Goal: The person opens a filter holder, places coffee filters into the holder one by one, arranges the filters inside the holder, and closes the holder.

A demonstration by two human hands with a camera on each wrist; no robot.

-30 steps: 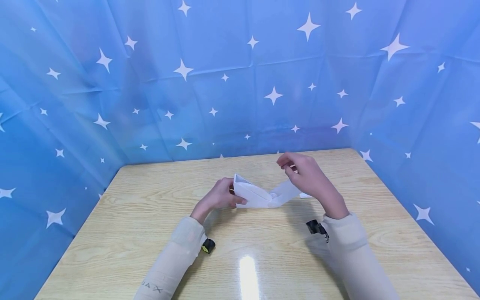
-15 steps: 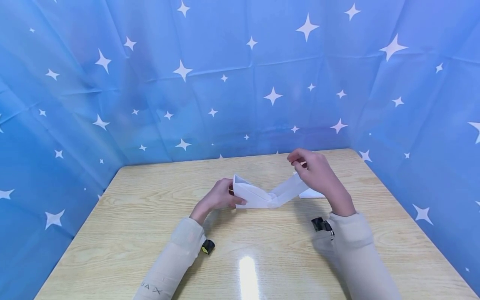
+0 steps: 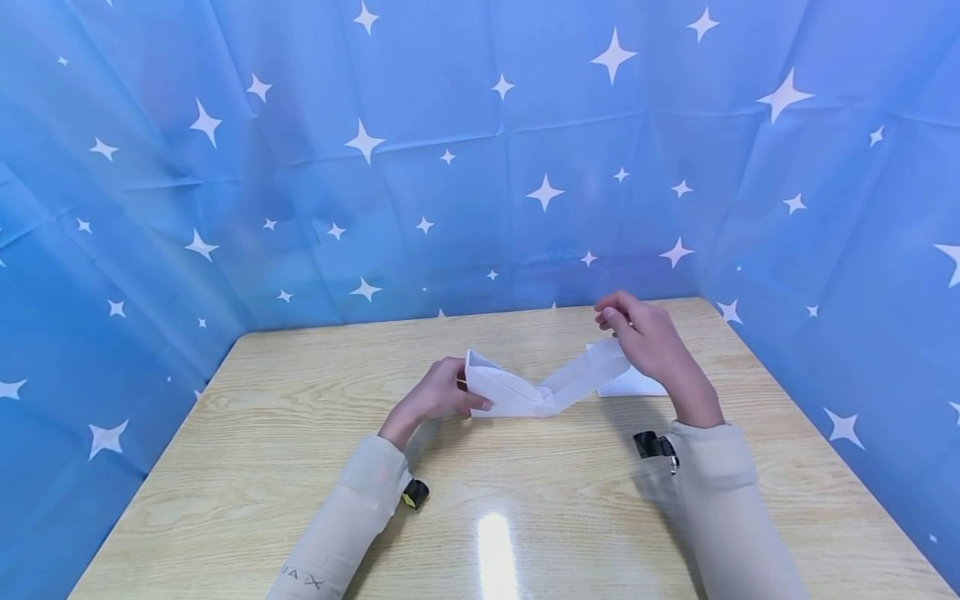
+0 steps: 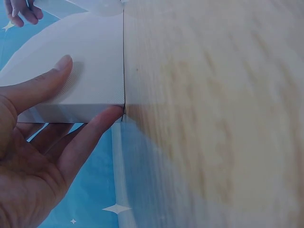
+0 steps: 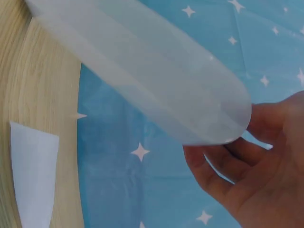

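My left hand (image 3: pixel 437 390) grips the tall left end of a white box-like piece (image 3: pixel 504 393), thumb on its front face and fingers behind. One side slopes down to the right, and the left wrist view shows its curved edge and lightly textured face. From its low end a translucent white strip (image 3: pixel 588 377) slants up to the right. In the right wrist view its rounded end (image 5: pixel 216 114) lies in front of my right hand (image 5: pixel 259 171). That hand's fingers are bent near the thumb, their tips hidden behind the strip; I cannot tell whether they pinch it.
A flat white piece (image 3: pixel 633 385) lies on the wood-grain table (image 3: pixel 352 367) behind the strip, below my right hand. A blue curtain (image 3: pixel 480 183) with white stars stands along the back and both sides. A dark wrist camera (image 3: pixel 415 493) hangs by each sleeve.
My right hand has moved right and slightly up and away. More of the translucent strip and of the flat white piece shows now. My left hand and the box-like piece stay put.
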